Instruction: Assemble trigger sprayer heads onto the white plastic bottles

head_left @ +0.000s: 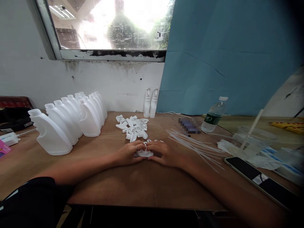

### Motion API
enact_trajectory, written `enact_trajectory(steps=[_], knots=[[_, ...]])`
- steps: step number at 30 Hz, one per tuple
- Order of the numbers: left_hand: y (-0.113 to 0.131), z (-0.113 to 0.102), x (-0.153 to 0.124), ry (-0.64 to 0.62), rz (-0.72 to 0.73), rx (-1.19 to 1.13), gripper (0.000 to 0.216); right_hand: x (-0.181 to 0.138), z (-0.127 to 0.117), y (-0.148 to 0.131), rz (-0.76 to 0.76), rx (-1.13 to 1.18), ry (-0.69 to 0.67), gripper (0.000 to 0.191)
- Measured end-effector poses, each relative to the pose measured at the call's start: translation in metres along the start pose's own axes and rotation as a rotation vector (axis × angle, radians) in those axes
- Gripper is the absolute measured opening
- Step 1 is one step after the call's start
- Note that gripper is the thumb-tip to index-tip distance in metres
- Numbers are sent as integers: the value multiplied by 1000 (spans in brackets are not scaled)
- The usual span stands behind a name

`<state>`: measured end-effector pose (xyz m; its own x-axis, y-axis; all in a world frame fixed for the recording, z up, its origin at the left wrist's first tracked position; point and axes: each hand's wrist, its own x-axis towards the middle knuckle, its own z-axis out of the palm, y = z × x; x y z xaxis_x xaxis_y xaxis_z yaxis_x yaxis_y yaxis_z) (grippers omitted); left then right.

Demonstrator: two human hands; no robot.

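Observation:
At the middle of the table my left hand (130,152) and my right hand (165,153) meet, fingers curled around a small white plastic sprayer part (144,153). My left hand wears a ring. Fingers cover much of the part, so its exact shape is unclear. Just beyond my fingertips lie several small white rings (149,141). Behind them is a loose pile of white spray-head pieces (134,126). To the right of my right hand, thin white tubes (193,145) lie spread in a bundle.
Rows of white bottles (53,133) stand at left. Two bottles with spray heads (150,104) stand by the wall. At right are a water bottle (213,117), a blurred-out item (189,125), a phone (260,180) and a plastic cup with a straw (251,139). The brown table (133,186) ends near my body.

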<state>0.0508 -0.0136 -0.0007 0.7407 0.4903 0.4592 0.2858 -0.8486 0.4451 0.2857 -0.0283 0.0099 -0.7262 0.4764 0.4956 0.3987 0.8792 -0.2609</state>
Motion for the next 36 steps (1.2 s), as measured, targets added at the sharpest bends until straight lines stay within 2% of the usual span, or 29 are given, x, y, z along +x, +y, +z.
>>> enact_trajectory(steps=[10, 15, 20, 22, 24, 26, 28, 32, 36], knots=[[-3, 1, -1, 33, 7, 0, 21, 3, 2, -1, -36, 11, 41, 26], [-4, 3, -1, 33, 17, 22, 20, 7, 0, -4, -64, 8, 20, 20], [0, 4, -2, 55, -39, 89, 25, 4, -4, -5, -80, -17, 9, 18], [3, 4, -2, 67, -64, 115, 27, 3, -6, -3, -66, -32, 16, 24], [4, 3, -1, 65, -82, 130, 29, 2, -12, 3, 15, -100, 31, 31], [4, 2, 1, 56, -92, 135, 31, 1, -21, 13, 131, -203, 53, 28], [4, 2, 2, 46, -90, 134, 31, -1, -34, 30, 228, -294, 71, 20], [3, 3, 3, 44, -83, 137, 28, -16, -66, 69, 466, -478, 69, 28], [3, 5, 3, 52, -86, 151, 28, -39, -83, 97, 687, -600, 28, 16]])
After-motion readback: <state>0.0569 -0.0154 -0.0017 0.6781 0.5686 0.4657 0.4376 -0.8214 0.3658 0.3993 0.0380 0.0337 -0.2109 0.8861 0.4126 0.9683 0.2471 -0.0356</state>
